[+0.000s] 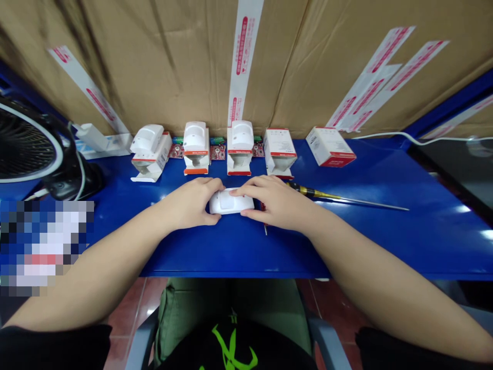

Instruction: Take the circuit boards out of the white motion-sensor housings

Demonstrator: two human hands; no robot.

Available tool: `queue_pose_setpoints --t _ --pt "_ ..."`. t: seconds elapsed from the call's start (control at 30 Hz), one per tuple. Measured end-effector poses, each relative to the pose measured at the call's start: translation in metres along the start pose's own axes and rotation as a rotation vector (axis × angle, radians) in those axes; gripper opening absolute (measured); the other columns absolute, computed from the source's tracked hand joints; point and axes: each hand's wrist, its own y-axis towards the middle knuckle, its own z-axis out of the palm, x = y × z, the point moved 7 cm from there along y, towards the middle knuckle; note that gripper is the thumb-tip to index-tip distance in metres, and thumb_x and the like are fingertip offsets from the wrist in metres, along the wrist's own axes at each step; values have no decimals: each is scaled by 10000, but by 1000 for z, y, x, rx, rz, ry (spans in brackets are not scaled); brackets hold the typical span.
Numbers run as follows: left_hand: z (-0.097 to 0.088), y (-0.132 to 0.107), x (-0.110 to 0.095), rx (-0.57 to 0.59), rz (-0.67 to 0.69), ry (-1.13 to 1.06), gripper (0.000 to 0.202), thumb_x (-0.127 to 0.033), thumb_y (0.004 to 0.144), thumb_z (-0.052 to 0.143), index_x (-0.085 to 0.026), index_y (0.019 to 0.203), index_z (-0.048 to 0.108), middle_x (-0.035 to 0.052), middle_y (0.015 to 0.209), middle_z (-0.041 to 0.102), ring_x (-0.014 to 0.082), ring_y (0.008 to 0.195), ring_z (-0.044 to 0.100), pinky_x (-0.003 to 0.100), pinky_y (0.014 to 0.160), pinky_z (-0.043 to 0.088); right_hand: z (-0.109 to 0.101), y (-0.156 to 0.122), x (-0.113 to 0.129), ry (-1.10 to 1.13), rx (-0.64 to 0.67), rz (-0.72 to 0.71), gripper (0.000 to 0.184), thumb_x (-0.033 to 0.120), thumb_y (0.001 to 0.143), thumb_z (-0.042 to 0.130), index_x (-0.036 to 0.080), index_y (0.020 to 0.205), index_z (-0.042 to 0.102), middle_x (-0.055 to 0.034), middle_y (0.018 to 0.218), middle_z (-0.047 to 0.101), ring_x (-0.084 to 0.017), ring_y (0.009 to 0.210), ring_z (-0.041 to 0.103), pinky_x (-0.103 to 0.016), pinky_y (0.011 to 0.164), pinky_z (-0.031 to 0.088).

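Observation:
A small white plastic sensor housing [230,202] lies flat on the blue table [385,231] in front of me. My left hand [191,203] grips its left end with curled fingers. My right hand [274,201] presses on its right end, fingers closed over the top edge. Behind my hands stands a row of white sensor units on small white-and-red boxes [195,147], with red circuit boards [217,151] between them. A thin tool lies partly hidden under my right hand.
A yellow-handled screwdriver [339,197] lies to the right of my right hand. A closed box [330,146] sits at the back right. A black fan [31,149] stands at the left. Taped cardboard cartons [192,56] form a wall behind the table.

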Motion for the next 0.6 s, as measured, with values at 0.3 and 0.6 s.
queue_pose_setpoints --t 0.3,0.6 --pt "-7 -3 -1 7 -36 -30 441 -450 787 879 -190 1046 634 83 1069 698 289 931 722 421 818 579 1 -2 5 -62 -143 -125 413 187 1001 684 294 1392 764 -140 1375 646 -330 1238 634 -546 1065 540" --pt "2 -4 4 -57 -95 -328 807 -561 701 930 -230 1316 524 92 1245 675 296 1003 729 422 835 605 9 0 18 65 -65 -147 580 387 923 809 235 1469 683 -196 1529 616 -396 1407 594 -626 1175 514"
